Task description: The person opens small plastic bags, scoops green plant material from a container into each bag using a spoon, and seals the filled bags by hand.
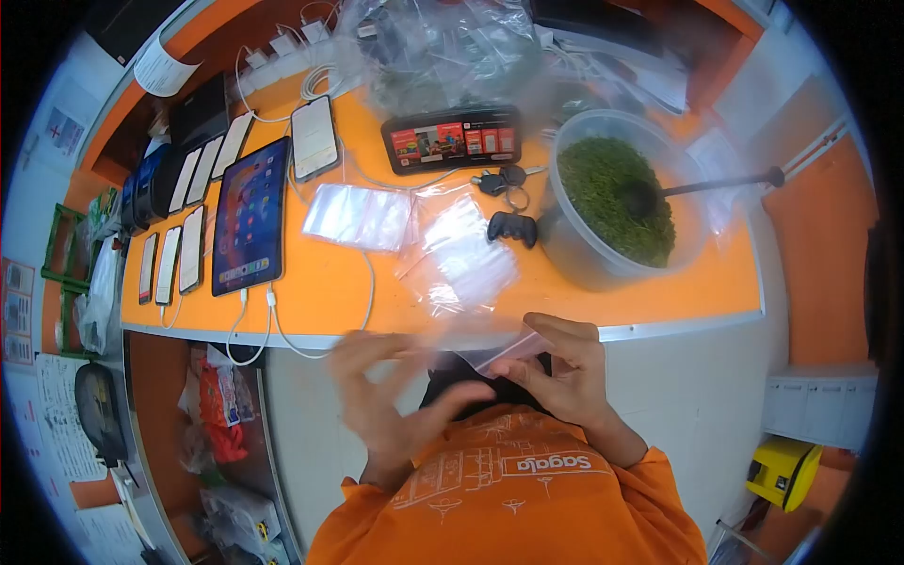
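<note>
My right hand (569, 373) pinches a small clear zip-lock bag (509, 353) just in front of the table's near edge. To its left is my left hand (395, 400), smeared by motion, its thumb and fingers spread apart with nothing visible between them. On the table beyond my hands lie a loose pile of clear zip-lock bags (461, 259) and a flatter stack of zip-lock bags (354, 217). A translucent plastic tub (574, 254) at the right holds chopped green leaves (607, 179), with a dark long-handled scoop (720, 182) resting in it.
A tablet (250, 217) and several phones (191, 250) charge at the left, with white cables crossing the orange tabletop (320, 297). A phone showing video (452, 139), keys (504, 179) and a small black controller-shaped object (511, 229) lie mid-table. Large plastic bags (443, 56) crowd the back.
</note>
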`<state>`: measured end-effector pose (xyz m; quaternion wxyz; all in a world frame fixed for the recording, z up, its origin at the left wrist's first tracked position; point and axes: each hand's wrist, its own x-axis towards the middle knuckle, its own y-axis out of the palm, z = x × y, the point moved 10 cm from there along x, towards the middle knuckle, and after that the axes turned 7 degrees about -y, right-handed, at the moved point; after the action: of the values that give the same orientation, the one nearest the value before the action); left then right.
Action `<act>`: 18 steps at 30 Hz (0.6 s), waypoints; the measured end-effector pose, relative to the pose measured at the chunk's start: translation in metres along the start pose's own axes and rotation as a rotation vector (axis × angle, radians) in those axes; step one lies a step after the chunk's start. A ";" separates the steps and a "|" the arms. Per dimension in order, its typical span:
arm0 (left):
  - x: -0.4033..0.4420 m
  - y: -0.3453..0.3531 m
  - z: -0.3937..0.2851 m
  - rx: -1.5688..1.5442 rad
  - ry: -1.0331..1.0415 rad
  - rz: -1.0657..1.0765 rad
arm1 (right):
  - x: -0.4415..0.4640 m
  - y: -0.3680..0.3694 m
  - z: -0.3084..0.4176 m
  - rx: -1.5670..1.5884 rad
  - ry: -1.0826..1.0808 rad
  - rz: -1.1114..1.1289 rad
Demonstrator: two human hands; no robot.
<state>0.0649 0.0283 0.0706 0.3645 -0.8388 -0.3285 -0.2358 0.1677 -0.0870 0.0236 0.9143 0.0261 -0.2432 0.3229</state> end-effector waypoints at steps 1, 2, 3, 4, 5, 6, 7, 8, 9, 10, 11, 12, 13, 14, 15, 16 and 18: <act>-0.001 0.020 -0.002 -0.103 -0.052 0.190 | -0.002 0.002 -0.002 0.014 0.022 0.005; -0.003 0.028 -0.006 -0.061 -0.022 0.228 | -0.003 0.004 -0.003 0.029 0.045 0.012; -0.004 0.038 -0.011 -0.017 0.009 0.265 | -0.004 0.005 0.000 0.013 0.021 0.045; -0.006 0.045 -0.015 0.019 0.039 0.297 | -0.003 0.006 0.003 -0.012 -0.001 0.081; -0.006 0.046 -0.013 0.004 0.020 0.318 | -0.002 0.009 0.006 -0.029 -0.028 0.109; -0.007 0.045 -0.012 -0.011 -0.002 0.343 | -0.002 0.014 0.005 -0.020 0.002 0.147; -0.008 0.044 -0.012 -0.025 -0.025 0.370 | -0.002 0.019 0.005 -0.009 0.034 0.184; -0.008 0.043 -0.008 -0.056 -0.084 0.386 | -0.003 0.024 0.004 0.000 0.064 0.221; -0.007 0.041 -0.004 -0.087 -0.144 0.403 | -0.002 0.025 0.004 0.006 0.069 0.218; -0.007 0.039 0.001 -0.117 -0.202 0.420 | -0.001 0.026 0.004 0.012 0.072 0.213; -0.009 0.038 0.006 -0.180 -0.242 0.438 | 0.000 0.027 0.003 0.018 0.075 0.208; -0.012 0.036 0.012 -0.242 -0.284 0.456 | 0.000 0.030 0.003 0.055 0.078 0.234; -0.015 0.036 0.018 -0.304 -0.326 0.476 | -0.001 0.033 0.002 0.092 0.081 0.258; -0.016 0.034 0.023 -0.334 -0.337 0.463 | -0.002 0.037 0.001 0.129 0.084 0.283; -0.017 0.032 0.027 -0.364 -0.348 0.451 | -0.002 0.040 0.003 0.130 0.068 0.312; -0.017 0.030 0.030 -0.394 -0.360 0.437 | -0.003 0.044 0.005 0.131 0.052 0.341; -0.013 0.026 0.022 -0.278 -0.252 0.429 | -0.003 0.050 0.012 0.074 -0.048 0.372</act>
<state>0.0779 0.0269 0.0368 0.2441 -0.9538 -0.1506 -0.0898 0.1303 -0.0515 0.0279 0.8312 0.0220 -0.2534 0.4944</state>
